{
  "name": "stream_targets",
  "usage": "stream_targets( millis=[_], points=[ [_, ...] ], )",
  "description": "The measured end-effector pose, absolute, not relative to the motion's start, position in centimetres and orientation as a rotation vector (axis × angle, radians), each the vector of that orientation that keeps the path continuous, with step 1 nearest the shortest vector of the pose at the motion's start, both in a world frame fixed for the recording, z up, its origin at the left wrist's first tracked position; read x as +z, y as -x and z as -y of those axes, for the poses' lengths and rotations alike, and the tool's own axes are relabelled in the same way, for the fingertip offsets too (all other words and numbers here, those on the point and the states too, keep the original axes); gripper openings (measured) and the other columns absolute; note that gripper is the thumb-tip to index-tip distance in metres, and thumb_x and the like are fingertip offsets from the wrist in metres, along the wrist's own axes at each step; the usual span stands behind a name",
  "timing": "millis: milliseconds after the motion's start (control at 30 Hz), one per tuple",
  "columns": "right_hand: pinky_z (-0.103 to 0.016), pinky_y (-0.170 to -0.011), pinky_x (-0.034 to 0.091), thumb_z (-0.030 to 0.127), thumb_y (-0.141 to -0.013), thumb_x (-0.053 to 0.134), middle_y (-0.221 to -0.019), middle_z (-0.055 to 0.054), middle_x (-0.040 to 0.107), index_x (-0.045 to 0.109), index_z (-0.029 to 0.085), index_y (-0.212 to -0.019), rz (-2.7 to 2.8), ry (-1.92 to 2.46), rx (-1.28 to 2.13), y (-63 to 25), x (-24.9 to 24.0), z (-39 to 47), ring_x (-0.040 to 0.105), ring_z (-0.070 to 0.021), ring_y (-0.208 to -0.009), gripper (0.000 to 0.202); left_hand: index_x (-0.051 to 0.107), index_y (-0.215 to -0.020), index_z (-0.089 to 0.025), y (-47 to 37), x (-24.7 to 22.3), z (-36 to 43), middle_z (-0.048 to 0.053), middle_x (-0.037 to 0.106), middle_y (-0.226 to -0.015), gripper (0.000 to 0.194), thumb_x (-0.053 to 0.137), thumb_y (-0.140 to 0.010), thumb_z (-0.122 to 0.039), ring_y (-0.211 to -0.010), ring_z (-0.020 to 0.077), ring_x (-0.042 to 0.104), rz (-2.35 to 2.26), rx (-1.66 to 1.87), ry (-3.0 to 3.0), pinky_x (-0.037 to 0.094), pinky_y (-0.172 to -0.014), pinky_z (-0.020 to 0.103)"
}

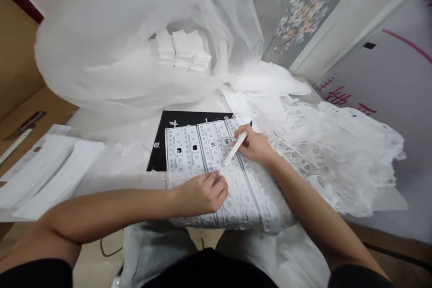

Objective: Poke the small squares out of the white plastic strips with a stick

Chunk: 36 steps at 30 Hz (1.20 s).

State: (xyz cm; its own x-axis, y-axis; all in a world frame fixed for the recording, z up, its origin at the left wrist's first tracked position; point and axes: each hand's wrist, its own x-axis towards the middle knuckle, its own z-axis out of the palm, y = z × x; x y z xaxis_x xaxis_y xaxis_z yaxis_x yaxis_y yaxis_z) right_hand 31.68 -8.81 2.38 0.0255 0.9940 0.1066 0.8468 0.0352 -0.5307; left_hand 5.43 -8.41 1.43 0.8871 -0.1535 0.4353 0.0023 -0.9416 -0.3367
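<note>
A white sheet [245,193] with rows of cut or embossed rings and curved outlines lies in front of me, its near part bending down over the table edge. Small square openings in it show black. My right hand [254,145] is closed around a flat, pale stick [235,148], whose lower end rests on or just over the sheet. Resting on the sheet's left-middle part, my left hand [209,192] has curled fingers. Whatever its fingertips may pinch is hidden. Under the far part of the sheet is a black board [157,155].
A large translucent bag [118,36] holding stacked white pieces [189,49] stands behind the board. Tangled white offcuts [340,157] pile up on the right. White strips [50,166] lie at left, near a cutter-like tool [30,121]. Small clear scraps [128,147] are scattered left of the board.
</note>
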Motion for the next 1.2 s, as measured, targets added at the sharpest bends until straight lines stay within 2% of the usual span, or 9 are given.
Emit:
stream_targets(
  millis=[67,133,200,267,400,500,567,700,1200],
  points=[
    [-0.028,-0.059,0.037,0.058,-0.088,0.056,-0.064,0.001,0.058,0.046,0.023,-0.082,1.755,1.853,0.388,-31.2,2.6,8.8,0.050,-0.0147,-0.054,0.036,0.068,-0.097,-0.006,-5.4,1.1,8.7,0.013,0.072,-0.092,0.015,0.060,-0.091,-0.017,-0.085,0.0223,0.071,-0.104,-0.621,2.695,0.059,-0.080,0.033],
    [-0.028,-0.055,0.036,0.066,-0.092,0.044,-0.059,0.001,0.055,0.046,0.023,-0.078,1.604,1.754,0.530,-30.3,2.9,9.1,0.047,-0.0134,-0.051,0.045,0.067,-0.099,-0.004,-5.4,1.0,9.1,0.015,0.073,-0.095,0.017,0.060,-0.091,-0.017,-0.085,0.0236,0.072,-0.086,-0.569,2.666,0.059,-0.080,0.035],
    [-0.027,-0.048,0.034,0.072,-0.095,0.023,-0.060,0.001,0.056,0.052,0.023,-0.089,1.450,1.574,0.874,-29.1,3.1,9.9,0.043,-0.0124,-0.046,0.056,0.067,-0.100,-0.003,-5.4,0.9,9.4,0.017,0.073,-0.096,0.018,0.059,-0.092,-0.017,-0.084,0.0234,0.072,-0.058,-0.535,2.648,0.059,-0.079,0.036],
    [-0.026,-0.043,0.031,0.075,-0.094,0.013,-0.062,0.002,0.056,0.053,0.025,-0.098,1.339,1.394,1.172,-27.7,3.0,10.7,0.040,-0.0112,-0.043,0.064,0.068,-0.098,-0.004,-5.4,1.1,9.7,0.017,0.073,-0.095,0.018,0.058,-0.093,-0.018,-0.081,0.0233,0.073,-0.046,-0.534,2.633,0.060,-0.076,0.035],
    [-0.023,-0.040,0.032,0.070,-0.093,0.040,-0.057,0.005,0.050,0.052,0.022,-0.079,1.310,1.306,1.249,-25.7,2.5,11.3,0.042,-0.0081,-0.042,0.051,0.069,-0.094,-0.005,-5.4,1.5,9.6,0.016,0.074,-0.091,0.018,0.057,-0.093,-0.019,-0.077,0.0236,0.073,-0.048,-0.563,2.606,0.059,-0.073,0.035],
    [-0.022,-0.041,0.040,0.056,-0.087,0.065,-0.063,0.003,0.062,0.054,0.021,-0.077,1.327,1.352,1.256,-25.3,2.2,11.0,0.053,-0.0089,-0.045,0.039,0.070,-0.093,-0.006,-5.4,1.5,9.6,0.016,0.074,-0.089,0.018,0.058,-0.093,-0.019,-0.077,0.0247,0.073,-0.061,-0.553,2.595,0.059,-0.068,0.035],
    [-0.022,-0.040,0.043,0.049,-0.082,0.072,-0.062,0.002,0.065,0.053,0.020,-0.074,1.335,1.366,1.295,-25.2,2.2,10.9,0.057,-0.0100,-0.046,0.035,0.070,-0.092,-0.005,-5.5,1.3,9.8,0.016,0.074,-0.088,0.018,0.059,-0.092,-0.019,-0.075,0.0254,0.073,-0.052,-0.559,2.595,0.058,-0.066,0.035],
    [-0.020,-0.038,0.042,0.039,-0.081,0.074,-0.048,0.006,0.056,0.051,0.021,-0.066,1.370,1.392,1.324,-25.2,2.1,11.0,0.053,-0.0091,-0.039,0.033,0.070,-0.092,-0.003,-5.7,0.9,10.3,0.017,0.073,-0.085,0.020,0.061,-0.091,-0.020,-0.073,0.0256,0.072,0.017,-0.596,2.593,0.057,-0.066,0.036],
    [-0.020,-0.040,0.043,0.036,-0.084,0.068,-0.049,0.006,0.057,0.051,0.020,-0.065,1.473,1.436,1.278,-25.2,2.2,11.0,0.055,-0.0092,-0.041,0.029,0.070,-0.084,-0.006,-5.8,1.7,9.4,0.014,0.074,-0.080,0.018,0.061,-0.092,-0.020,-0.064,0.0197,0.070,-0.091,-0.615,2.587,0.057,-0.058,0.031]
  ],
)
